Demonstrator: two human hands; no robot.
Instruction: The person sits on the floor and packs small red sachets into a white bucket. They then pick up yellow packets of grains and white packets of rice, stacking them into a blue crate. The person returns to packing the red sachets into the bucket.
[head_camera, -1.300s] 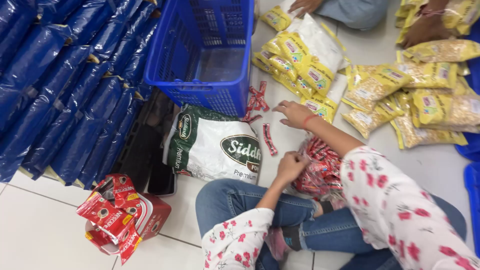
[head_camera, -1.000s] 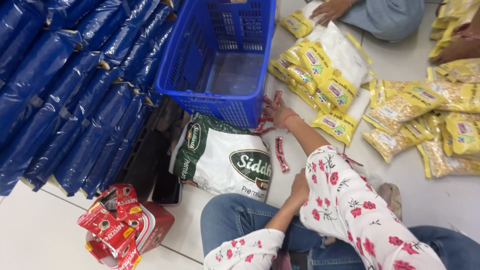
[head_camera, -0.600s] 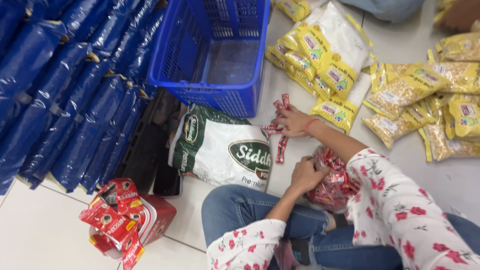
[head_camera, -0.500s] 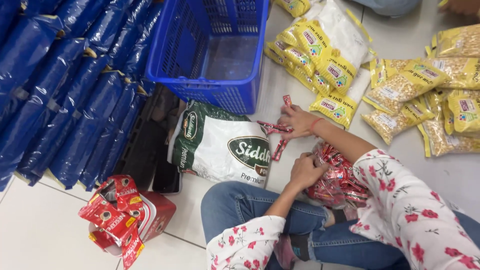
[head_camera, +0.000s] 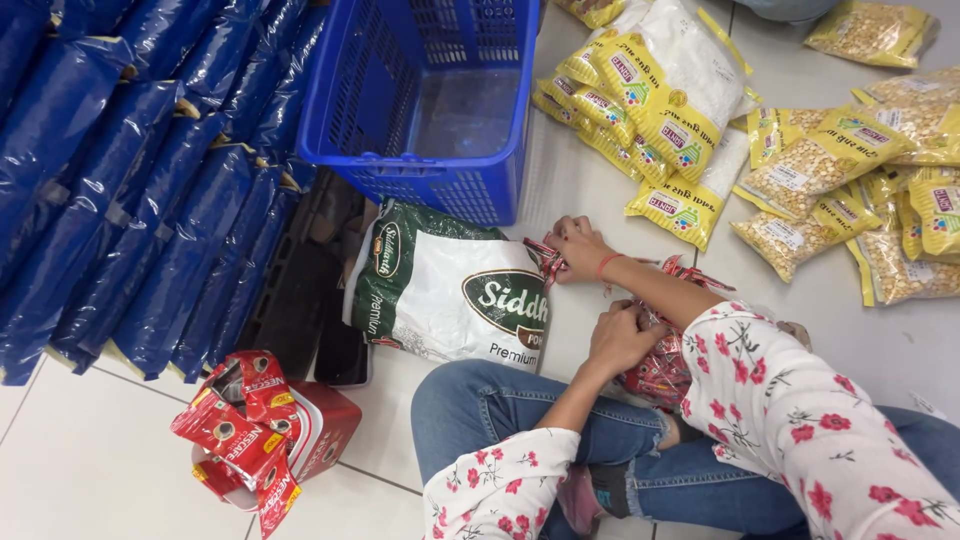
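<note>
The right hand (head_camera: 578, 247) is pinching a crinkly strip of small red sachets (head_camera: 548, 262) on the floor tiles. The left hand (head_camera: 620, 338) is gripping a glossy red sachet bundle (head_camera: 662, 372) in the lap. A plump white sack (head_camera: 450, 290) is lying just left of both hands; a blue mesh basket (head_camera: 420, 100) is standing beyond.

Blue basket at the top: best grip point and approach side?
Grip the blue basket by its near rim, coming from above. It stands upright and open-topped, its rim bare along that edge. The blue packs crowd its left side and the white sack lies at its base, so a low approach looks blocked.
</note>
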